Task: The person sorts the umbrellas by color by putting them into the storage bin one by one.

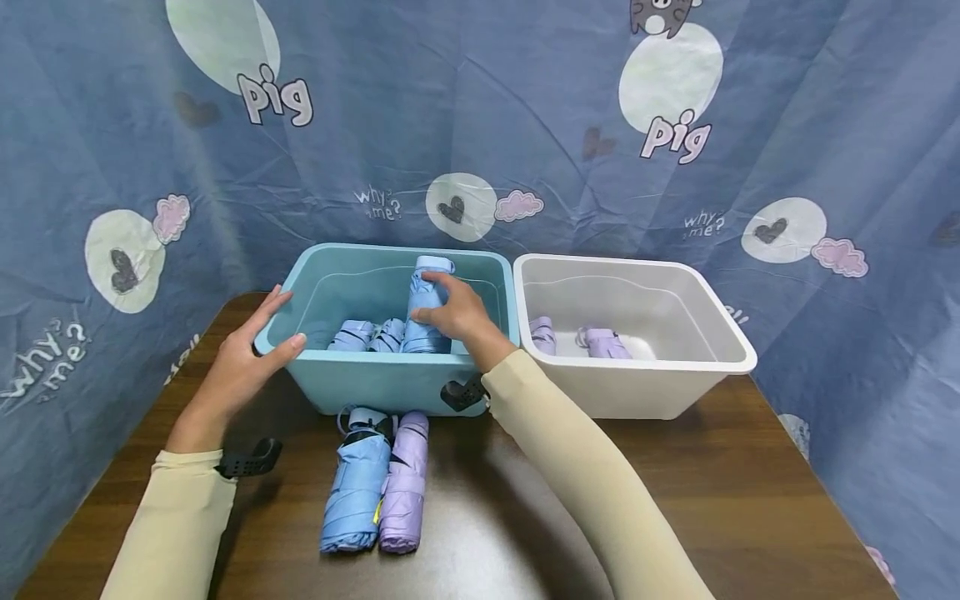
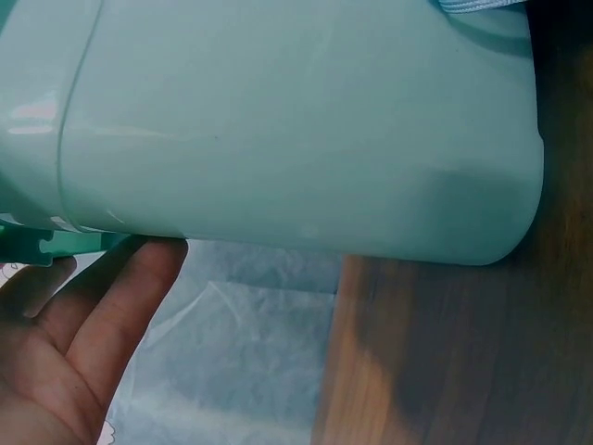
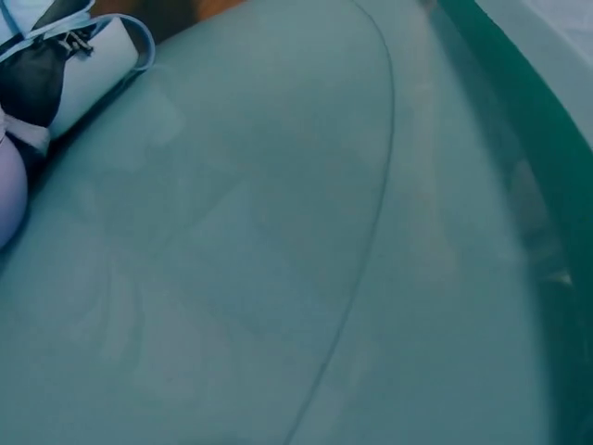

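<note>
A teal bin point(image 1: 390, 379) stands at the back of the table. My right hand point(image 1: 459, 312) reaches over its front rim and grips a blue folded umbrella point(image 1: 427, 292), which stands upright inside at the right. Two other blue umbrellas point(image 1: 351, 335) show beside it, their lower parts hidden by the front wall. At the bin's left end, my left hand point(image 1: 243, 362) touches the rim with thumb and fingers spread; in the left wrist view its straight fingers point(image 2: 139, 287) meet the outer wall. The right wrist view shows the bin wall point(image 3: 232, 232) but not the hand.
A white bin point(image 1: 637, 392) adjoins the teal one on the right, with two purple umbrellas point(image 1: 606, 343) inside. In front of the teal bin, a blue umbrella point(image 1: 356, 492) and a purple umbrella point(image 1: 405, 492) lie side by side on the wooden table point(image 1: 720, 500). A patterned blue curtain point(image 1: 480, 100) hangs behind.
</note>
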Available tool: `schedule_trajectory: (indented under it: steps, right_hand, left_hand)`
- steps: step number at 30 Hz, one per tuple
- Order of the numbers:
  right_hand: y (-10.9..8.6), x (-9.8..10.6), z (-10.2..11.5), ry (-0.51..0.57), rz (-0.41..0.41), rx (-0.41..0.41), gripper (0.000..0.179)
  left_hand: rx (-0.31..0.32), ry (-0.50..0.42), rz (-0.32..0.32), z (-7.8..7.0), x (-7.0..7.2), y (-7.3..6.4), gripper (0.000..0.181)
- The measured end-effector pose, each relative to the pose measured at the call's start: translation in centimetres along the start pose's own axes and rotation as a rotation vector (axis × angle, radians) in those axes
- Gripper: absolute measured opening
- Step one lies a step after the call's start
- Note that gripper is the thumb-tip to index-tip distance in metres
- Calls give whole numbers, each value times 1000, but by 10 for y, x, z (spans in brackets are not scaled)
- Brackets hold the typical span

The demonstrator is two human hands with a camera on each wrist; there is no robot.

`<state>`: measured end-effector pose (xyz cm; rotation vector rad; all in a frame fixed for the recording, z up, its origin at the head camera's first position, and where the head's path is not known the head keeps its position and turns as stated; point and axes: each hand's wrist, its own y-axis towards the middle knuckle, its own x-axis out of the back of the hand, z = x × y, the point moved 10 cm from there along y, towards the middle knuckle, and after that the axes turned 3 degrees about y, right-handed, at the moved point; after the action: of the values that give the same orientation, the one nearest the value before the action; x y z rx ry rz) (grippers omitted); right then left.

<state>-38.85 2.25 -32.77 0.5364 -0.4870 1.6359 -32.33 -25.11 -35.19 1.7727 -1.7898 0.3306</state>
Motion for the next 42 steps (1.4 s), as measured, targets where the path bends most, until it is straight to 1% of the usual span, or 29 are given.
schedule_trajectory:
  steps: [4, 10, 17, 22, 28, 30, 31, 37, 39, 42]
  right_hand:
    - [0, 0, -2, -32, 2, -27, 61]
    - [-2, -3, -4, -80, 47, -56, 61]
    - [-2, -2, -8, -101, 74, -106, 63]
    - [-2, -6, -11, -153, 92, -114, 63]
    - [-2, -11, -14, -201, 107, -104, 62]
    - [-2, -11, -15, -193, 107, -106, 60]
    - [-2, -11, -15, -169, 111, -114, 59]
    - [-5, -14, -21, 18, 139, -211, 55]
    - [-5, -14, -22, 33, 137, -226, 53]
    - [-6, -14, -21, 51, 130, -225, 52]
  left_hand:
    - [-1, -3, 1, 0, 1, 0, 71]
    - [11, -9, 10, 3, 0, 0, 72]
    - [12, -7, 14, 0, 0, 5, 72]
    - [7, -10, 15, 3, -1, 5, 72]
    - [5, -7, 16, 3, -2, 2, 71]
    - [3, -4, 14, 3, -2, 2, 71]
    - [3, -1, 14, 3, -2, 2, 71]
    - [4, 6, 15, 2, -2, 1, 72]
    - [1, 4, 12, 1, -1, 1, 72]
    - [-3, 5, 10, 0, 0, 1, 72]
